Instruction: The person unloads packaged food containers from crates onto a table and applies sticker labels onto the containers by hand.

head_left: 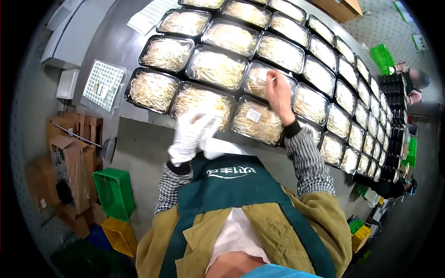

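Observation:
My left hand, in a white glove, is closed on a white paper strip at the table's near edge. The strip hangs in front of my apron, and the glove hides part of it. My bare right hand is over a film-covered black tray of bean sprouts, with its fingers drawn together. Whether a small label is between its fingertips I cannot make out. Just in front, another bean sprout tray carries a white square label. A tray beyond my left hand shows no label.
Many similar trays stand in rows on the metal table, reaching far right. Sheets of round stickers lie at its left. Below are a green crate, a yellow crate and cardboard boxes. People are at the far right.

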The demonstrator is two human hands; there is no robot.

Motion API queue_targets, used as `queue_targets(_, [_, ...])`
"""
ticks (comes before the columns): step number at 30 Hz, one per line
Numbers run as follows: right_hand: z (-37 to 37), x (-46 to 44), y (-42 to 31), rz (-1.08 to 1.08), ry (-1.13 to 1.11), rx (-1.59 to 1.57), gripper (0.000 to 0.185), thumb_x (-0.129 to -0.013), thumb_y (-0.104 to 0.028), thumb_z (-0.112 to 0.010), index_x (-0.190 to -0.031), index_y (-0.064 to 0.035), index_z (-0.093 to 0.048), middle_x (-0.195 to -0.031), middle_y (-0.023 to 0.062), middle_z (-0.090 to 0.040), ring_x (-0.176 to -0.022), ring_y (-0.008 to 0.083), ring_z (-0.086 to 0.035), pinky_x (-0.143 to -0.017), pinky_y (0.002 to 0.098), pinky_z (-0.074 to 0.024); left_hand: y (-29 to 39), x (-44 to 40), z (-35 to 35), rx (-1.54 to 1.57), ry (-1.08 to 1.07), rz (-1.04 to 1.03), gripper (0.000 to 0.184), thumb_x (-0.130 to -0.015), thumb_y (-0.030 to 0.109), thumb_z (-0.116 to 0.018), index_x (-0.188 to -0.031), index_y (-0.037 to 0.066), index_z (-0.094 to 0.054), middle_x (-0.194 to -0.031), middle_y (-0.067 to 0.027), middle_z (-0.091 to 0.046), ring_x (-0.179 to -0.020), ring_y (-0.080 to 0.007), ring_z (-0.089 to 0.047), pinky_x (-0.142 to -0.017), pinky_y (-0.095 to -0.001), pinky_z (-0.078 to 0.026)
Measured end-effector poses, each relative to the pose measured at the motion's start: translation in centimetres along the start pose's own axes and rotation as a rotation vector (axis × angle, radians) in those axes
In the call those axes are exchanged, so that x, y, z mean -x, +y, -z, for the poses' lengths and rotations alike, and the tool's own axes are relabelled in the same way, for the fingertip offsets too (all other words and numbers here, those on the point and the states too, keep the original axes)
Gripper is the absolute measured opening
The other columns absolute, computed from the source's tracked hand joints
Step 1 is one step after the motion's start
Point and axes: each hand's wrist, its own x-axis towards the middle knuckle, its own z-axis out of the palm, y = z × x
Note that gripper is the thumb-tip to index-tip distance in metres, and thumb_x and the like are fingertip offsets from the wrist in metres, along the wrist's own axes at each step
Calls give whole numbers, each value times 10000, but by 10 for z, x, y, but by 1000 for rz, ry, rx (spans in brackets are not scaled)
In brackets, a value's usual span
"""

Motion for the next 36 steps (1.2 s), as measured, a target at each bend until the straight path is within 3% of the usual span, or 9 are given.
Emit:
queue_targets(3, [11, 48, -47, -37, -597, -597, 212, -905, -220, -578, -977, -26, -625, -867, 0, -633, -822, 94, -573, -785, 227, -446, -57, -37, -31, -11, 2, -469, 61, -854, 50, -611, -830, 0, -636, -706, -8, -592, -613, -78, -527, -567, -218, -454])
queue_targets(5, [20, 52, -43, -142, -656, -645, 179, -888, -181, -605, -955, -17, -630, -881, 6, -631, -831, 78, -566, -789, 222, -445, -41, -38, -44, -249, -53, -375, 152, -876, 75, -593, -747, 3, -631, -657, 12, -564, -582, -49, -480, -515, -209, -405])
queue_targets(10, [34, -73, 37, 95, -86, -260, 253, -888, -271, -590, -909, -27, -648, -777, 48, -652, -616, 122, -567, -570, 297, -456, -40, -42, -54, 8, -246, -100, 139, -875, 112, -612, -912, -17, -647, -811, -29, -637, -750, -75, -571, -676, -212, -464])
queue_targets(15, [19, -152, 69, 331, 150, 549, 260, -822, -316, -626, -778, -63, -582, -843, 105, -587, -819, 299, -566, -705, 415, -414, -15, -33, -81, 221, -95, -78, 197, -882, 117, -585, -981, -48, -627, -825, -51, -643, -742, -78, -579, -667, -208, -477])
queue_targets(20, [24, -150, 84, 394, 290, 479, 282, -840, -202, -590, -1069, -47, -534, -925, 137, -575, -862, 319, -564, -711, 423, -437, -16, -42, -77, 22, -127, -36, 129, -896, 80, -563, -945, -14, -637, -847, -49, -653, -794, -85, -597, -723, -204, -478])
queue_targets(22, [49, -81, 14, -77, -372, -155, 275, -881, -251, -578, -1041, -28, -573, -939, 122, -627, -853, 211, -599, -736, 361, -474, -27, -45, -98, 124, 4, -62, 105, -889, 88, -583, -867, -3, -632, -801, -28, -636, -744, -66, -572, -670, -196, -462])
queue_targets(25, [60, -18, -26, 5, -833, -478, 239, -864, -273, -620, -902, -39, -660, -858, 49, -666, -820, 124, -610, -772, 273, -478, -39, -56, -119, 267, 137, -131, 170, -889, 138, -612, -753, 37, -597, -668, 48, -522, -606, -20, -426, -524, -188, -354])
queue_targets(29, [53, -68, 19, 48, -501, -527, 213, -870, -223, -608, -894, -16, -649, -837, 43, -669, -775, 112, -606, -672, 270, -471, -30, -58, -115, 119, -94, -10, 159, -882, 149, -607, -877, -8, -635, -764, -4, -624, -677, -47, -546, -583, -194, -450])
queue_targets(36, [45, -284, 108, 351, 262, 432, 286, -840, -370, -589, -838, -87, -624, -828, 110, -601, -840, 292, -578, -694, 425, -427, -6, -44, -118, 125, -10, -77, 307, -859, 42, -580, -1143, -71, -548, -924, -69, -646, -813, -89, -593, -772, -226, -480])
